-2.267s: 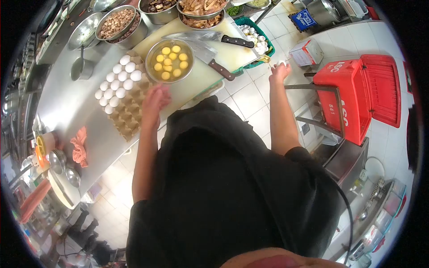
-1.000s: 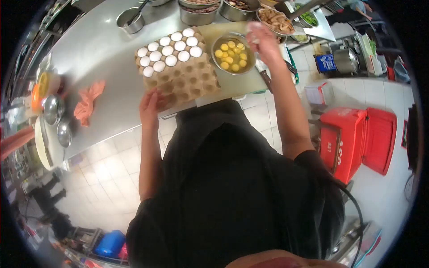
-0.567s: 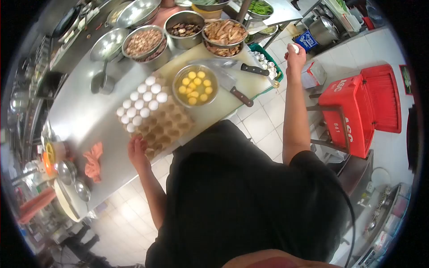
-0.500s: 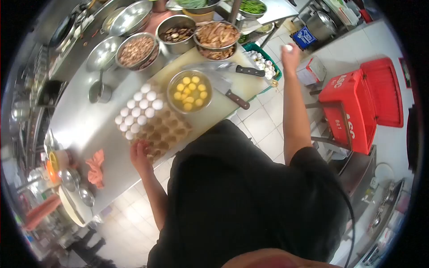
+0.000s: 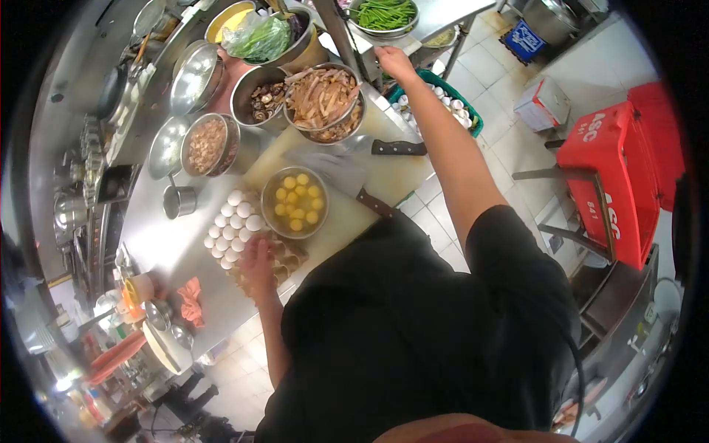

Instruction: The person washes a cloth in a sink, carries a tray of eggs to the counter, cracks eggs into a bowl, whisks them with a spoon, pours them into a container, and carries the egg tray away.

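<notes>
Head view: the egg tray (image 5: 290,260) lies on the steel table (image 5: 236,284), beside the bowl of yolks (image 5: 296,231). Left hand (image 5: 258,267) is low over the tray, fingers blurred; can't tell how wide they are or if they grip an egg. Right hand (image 5: 394,63) reaches out past the green basket (image 5: 475,127), fingers partly hidden, contents and grip unclear. Risks, as I judge: fingers pressing or brushing the loaded white eggs (image 5: 237,221) could crack one; a shoved tray could bump the bowl and slop it; the apron could catch the brown knife handle (image 5: 375,203). Tray faces up, egg-filled side away from the body; near-square here, long axis unclear. Eggs look roughly upright. Bowl opens upward, round, no long axis.
</notes>
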Action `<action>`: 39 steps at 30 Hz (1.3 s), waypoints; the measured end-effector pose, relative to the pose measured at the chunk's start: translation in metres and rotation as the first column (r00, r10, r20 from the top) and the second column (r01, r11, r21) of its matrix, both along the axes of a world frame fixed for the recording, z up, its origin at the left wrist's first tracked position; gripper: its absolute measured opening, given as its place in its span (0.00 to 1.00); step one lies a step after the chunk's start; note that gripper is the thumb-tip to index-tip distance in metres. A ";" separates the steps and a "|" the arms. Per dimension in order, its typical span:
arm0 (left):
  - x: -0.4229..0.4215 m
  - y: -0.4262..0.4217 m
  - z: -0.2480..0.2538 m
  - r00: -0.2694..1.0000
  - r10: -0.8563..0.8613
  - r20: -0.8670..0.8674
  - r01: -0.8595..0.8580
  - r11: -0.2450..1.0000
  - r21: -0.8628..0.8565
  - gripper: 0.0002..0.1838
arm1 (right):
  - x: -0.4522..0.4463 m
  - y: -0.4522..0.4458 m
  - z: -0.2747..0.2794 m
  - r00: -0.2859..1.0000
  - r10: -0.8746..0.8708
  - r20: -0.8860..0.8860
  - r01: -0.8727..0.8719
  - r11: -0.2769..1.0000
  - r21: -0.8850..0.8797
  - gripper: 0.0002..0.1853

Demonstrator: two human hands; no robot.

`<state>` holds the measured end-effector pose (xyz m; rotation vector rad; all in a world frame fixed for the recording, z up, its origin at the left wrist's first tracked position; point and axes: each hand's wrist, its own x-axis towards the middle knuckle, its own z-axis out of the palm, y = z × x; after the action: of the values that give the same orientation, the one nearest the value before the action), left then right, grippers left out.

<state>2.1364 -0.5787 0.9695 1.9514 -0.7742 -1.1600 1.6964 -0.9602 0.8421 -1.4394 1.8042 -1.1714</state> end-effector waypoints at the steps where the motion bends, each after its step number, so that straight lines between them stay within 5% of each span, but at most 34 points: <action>1: -0.008 -0.001 0.006 0.999 -0.019 0.038 0.018 1.000 0.012 0.13 | 0.002 -0.013 -0.009 0.985 0.028 -0.167 -0.036 0.998 -0.043 0.22; 4: -0.027 0.001 0.013 0.997 -0.033 0.075 0.031 0.999 0.033 0.12 | -0.007 -0.036 -0.013 0.975 0.066 0.214 -0.140 0.924 0.355 0.22; 8: -0.019 0.023 -0.022 0.998 0.005 -0.067 -0.011 0.995 -0.097 0.14 | -0.019 -0.052 0.005 0.925 0.264 0.272 -0.367 0.802 0.471 0.16; 11: -0.016 0.024 -0.034 0.998 -0.016 -0.061 0.005 0.984 -0.176 0.15 | -0.013 -0.040 0.044 0.884 0.055 0.463 -0.382 0.657 0.650 0.13; 14: -0.010 0.018 -0.034 0.998 -0.039 -0.048 0.029 0.983 -0.180 0.15 | -0.013 -0.054 0.006 0.909 0.015 0.417 -0.317 0.674 0.667 0.10; 18: -0.006 0.017 -0.034 0.997 -0.029 -0.070 0.017 0.985 -0.173 0.14 | -0.005 -0.024 0.023 0.778 -0.121 0.617 -0.278 0.814 0.510 0.07; 23: 0.000 0.019 -0.036 0.996 -0.012 -0.093 0.000 0.991 -0.134 0.14 | -0.028 0.045 0.045 0.851 -0.096 0.516 -0.210 0.840 0.501 0.07; 26: 0.009 0.029 -0.043 0.984 0.048 -0.174 -0.067 0.992 -0.103 0.14 | -0.050 0.085 0.021 0.670 -0.244 0.701 -0.218 0.838 0.500 0.05; 28: 0.018 0.028 -0.040 0.985 -0.004 -0.173 -0.008 0.998 -0.065 0.14 | -0.035 0.104 0.036 0.715 -0.277 0.642 -0.055 0.893 0.446 0.03; 34: 0.023 0.013 -0.036 0.978 -0.080 -0.192 0.058 0.991 -0.122 0.14 | -0.021 0.058 0.013 0.857 -0.250 0.451 0.006 0.879 0.477 0.06; 35: 0.023 0.009 -0.035 0.975 -0.085 -0.204 0.059 0.990 -0.131 0.14 | -0.033 0.042 -0.020 0.952 -0.038 0.302 -0.101 0.897 0.430 0.06; 36: 0.024 0.008 -0.037 0.974 -0.092 -0.207 0.064 0.989 -0.135 0.14 | -0.017 0.054 0.001 0.850 -0.198 0.488 -0.035 0.904 0.427 0.05; 39: 0.027 0.008 -0.041 0.973 -0.089 -0.215 0.058 0.988 -0.146 0.13 | -0.007 0.067 0.023 0.842 -0.131 0.524 -0.129 0.893 0.431 0.06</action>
<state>2.1631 -0.5706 0.9284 1.6584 -0.7919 -1.3060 1.6896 -0.8932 0.8653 -0.7347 1.5245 -0.9427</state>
